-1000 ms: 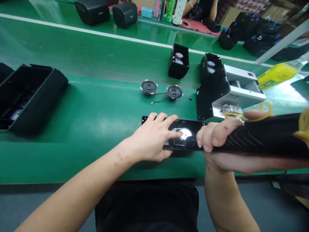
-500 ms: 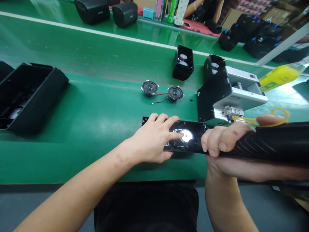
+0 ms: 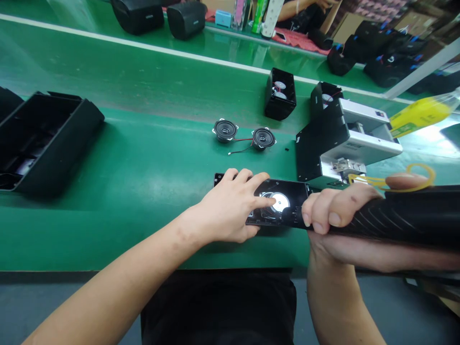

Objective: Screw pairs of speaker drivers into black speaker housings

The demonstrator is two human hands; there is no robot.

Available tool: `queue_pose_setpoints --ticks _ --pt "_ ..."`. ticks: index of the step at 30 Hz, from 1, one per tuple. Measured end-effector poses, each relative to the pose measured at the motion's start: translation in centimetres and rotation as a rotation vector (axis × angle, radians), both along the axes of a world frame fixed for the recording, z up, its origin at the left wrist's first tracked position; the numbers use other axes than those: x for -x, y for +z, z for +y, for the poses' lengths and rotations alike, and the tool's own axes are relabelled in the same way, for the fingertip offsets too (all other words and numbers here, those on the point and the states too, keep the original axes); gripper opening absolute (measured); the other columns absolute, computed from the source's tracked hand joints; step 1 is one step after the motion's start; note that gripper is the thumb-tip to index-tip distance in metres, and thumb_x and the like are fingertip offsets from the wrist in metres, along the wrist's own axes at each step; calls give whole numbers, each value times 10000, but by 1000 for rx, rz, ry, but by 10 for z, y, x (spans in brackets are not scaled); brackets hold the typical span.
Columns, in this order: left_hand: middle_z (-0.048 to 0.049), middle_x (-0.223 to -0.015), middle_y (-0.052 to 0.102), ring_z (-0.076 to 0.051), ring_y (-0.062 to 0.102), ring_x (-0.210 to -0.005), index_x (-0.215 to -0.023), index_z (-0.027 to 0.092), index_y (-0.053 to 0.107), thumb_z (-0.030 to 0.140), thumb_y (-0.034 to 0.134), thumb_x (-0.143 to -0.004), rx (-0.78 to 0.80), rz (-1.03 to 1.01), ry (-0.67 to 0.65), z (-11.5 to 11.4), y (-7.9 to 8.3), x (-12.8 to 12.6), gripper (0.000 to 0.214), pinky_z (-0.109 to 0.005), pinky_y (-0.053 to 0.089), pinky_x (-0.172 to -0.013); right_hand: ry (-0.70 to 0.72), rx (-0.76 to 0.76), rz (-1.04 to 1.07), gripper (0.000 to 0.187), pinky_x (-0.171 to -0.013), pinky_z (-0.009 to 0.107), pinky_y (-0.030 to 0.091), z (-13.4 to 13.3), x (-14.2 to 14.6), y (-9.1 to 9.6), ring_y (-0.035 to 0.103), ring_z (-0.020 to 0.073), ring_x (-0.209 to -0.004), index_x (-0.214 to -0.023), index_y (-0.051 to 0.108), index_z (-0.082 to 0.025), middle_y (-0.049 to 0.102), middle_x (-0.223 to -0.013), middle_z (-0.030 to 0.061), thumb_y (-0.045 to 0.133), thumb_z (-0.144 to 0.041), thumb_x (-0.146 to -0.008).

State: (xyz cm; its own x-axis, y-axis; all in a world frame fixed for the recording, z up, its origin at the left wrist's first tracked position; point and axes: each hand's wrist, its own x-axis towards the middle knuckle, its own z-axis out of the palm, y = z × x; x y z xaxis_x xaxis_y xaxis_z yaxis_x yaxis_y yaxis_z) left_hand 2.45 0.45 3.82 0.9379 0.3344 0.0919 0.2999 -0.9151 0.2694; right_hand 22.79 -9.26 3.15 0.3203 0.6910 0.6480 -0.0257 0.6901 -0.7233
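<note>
My left hand (image 3: pixel 230 206) lies over a black speaker panel (image 3: pixel 295 191) with its fingers apart, the thumb at the near edge and the index fingertip by a round silver speaker magnet (image 3: pixel 281 203). In my right hand (image 3: pixel 334 211) is a thick black handheld power tool (image 3: pixel 406 215), probably an electric screwdriver, with a yellow rubber band (image 3: pixel 424 167) looped about it. The right fingers wrap its front end, over the panel's right end. The tool's tip is hidden. Beyond the panel lie two speaker drivers (image 3: pixel 225 130) joined by thin wires.
A silver and black benchtop machine (image 3: pixel 359 148) stands to the right, beside a yellow bottle (image 3: pixel 420 116). Behind are small open black housings (image 3: pixel 280 108). A large open black shell (image 3: pixel 61 143) sits at left. Across the bench another person's arm (image 3: pixel 291 8) shows.
Both hands keep their hold on the panel and the tool. The small black housings at the back have shifted slightly right relative to the speaker drivers. The view has moved a little.
</note>
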Motion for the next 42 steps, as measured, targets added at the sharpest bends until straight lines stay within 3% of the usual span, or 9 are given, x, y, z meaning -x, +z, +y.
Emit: queue_pose_setpoints --ticks 6,12,21,26,31,35,39,42 --pt "-123 -1668 452 -380 536 -1298 -1462 367 661 440 747 -895 -14 -2 -2 2 1 -1 578 -546 395 -1077 -30 -16 36 516 -369 327 460 -7 8 -1 497 135 -356 -934 698 -190 579 -638 -28 696 -706 -910" --pt "-127 -1665 449 -385 533 -1302 -1462 362 655 447 738 -900 -25 -1 -7 1 0 -1 575 -552 396 -1065 7 -48 111 597 -364 336 449 -3 21 0 519 158 -358 -1175 728 -183 641 -647 -14 654 -725 -934" --pt "-142 -1659 445 -399 536 -1276 -1469 342 650 420 728 -892 -40 1 -8 -3 0 -1 587 -552 402 -1038 148 82 115 645 -357 334 465 5 26 7 536 154 -376 -1193 774 -189 617 -660 -13 714 -755 -889" --pt "-143 -1653 459 -393 540 -1273 -1451 325 662 422 739 -885 -35 -19 -13 -2 -1 0 579 -541 408 -1028 194 158 79 345 -354 305 462 13 31 16 526 157 -369 -1183 806 -291 618 -590 -26 708 -549 -976" --pt "-141 -1651 455 -401 535 -1287 -1454 325 662 416 740 -885 -29 -16 -15 -2 -1 0 582 -554 402 -1047 205 195 92 373 -340 320 466 16 29 17 520 165 -360 -953 788 -240 622 -573 -17 703 -602 -976" --pt "-145 -1652 452 -399 532 -1289 -1465 321 658 416 755 -876 -22 -19 -14 -2 -1 -1 605 -551 407 -1048 224 150 43 211 -338 302 473 18 30 18 517 154 -360 -1066 805 -252 644 -599 -16 679 -414 -1016" --pt "-136 -1648 457 -401 530 -1295 -1444 328 674 407 759 -867 -11 -24 -11 -3 0 -1 588 -556 412 -1058 220 112 44 330 -321 290 456 21 34 18 494 149 -350 -1040 818 -228 612 -570 -13 672 -522 -1001" --pt "-133 -1658 450 -399 535 -1296 -1432 327 685 403 759 -864 5 -17 -7 -3 1 0 578 -562 420 -1067 187 104 59 412 -304 277 422 21 35 16 462 138 -334 -1158 816 -278 594 -577 -34 681 -624 -981"
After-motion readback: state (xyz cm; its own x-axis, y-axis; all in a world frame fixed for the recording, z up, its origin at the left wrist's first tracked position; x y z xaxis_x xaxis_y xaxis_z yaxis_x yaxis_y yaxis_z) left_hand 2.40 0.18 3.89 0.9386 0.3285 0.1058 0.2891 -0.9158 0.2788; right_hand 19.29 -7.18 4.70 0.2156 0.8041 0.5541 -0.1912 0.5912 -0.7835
